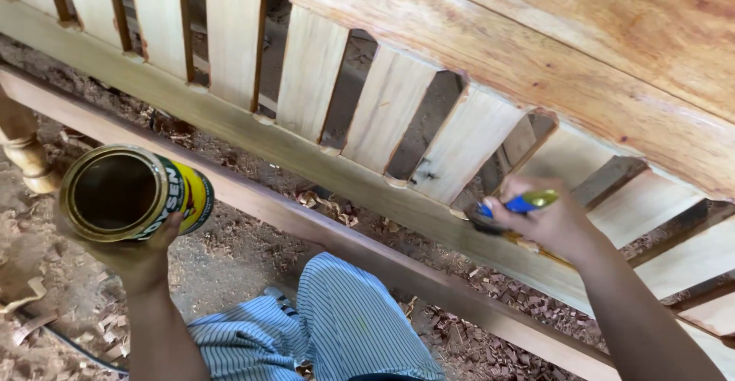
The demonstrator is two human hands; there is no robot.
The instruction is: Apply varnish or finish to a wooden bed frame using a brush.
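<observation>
Hands work apart in the head view. Left hand [138, 255] cups an open round tin [130, 193] from beneath, its mouth tilted toward the camera, above the shaving-strewn floor [245, 255]. Right hand [547, 220] is closed around a blue-and-yellow brush [517, 206], its bristles touching the lower rail [306, 155] of a slatted wooden frame [475, 52]. Striped trousers [344, 327] show below.

Open round metal tin [126, 193] in left hand [138, 255] at left, blue-and-yellow-handled brush [509, 211] in right hand [553, 224] at right on slatted pale wooden frame's lower rail [306, 159], striped-trousered knee [348, 320] below between them
</observation>
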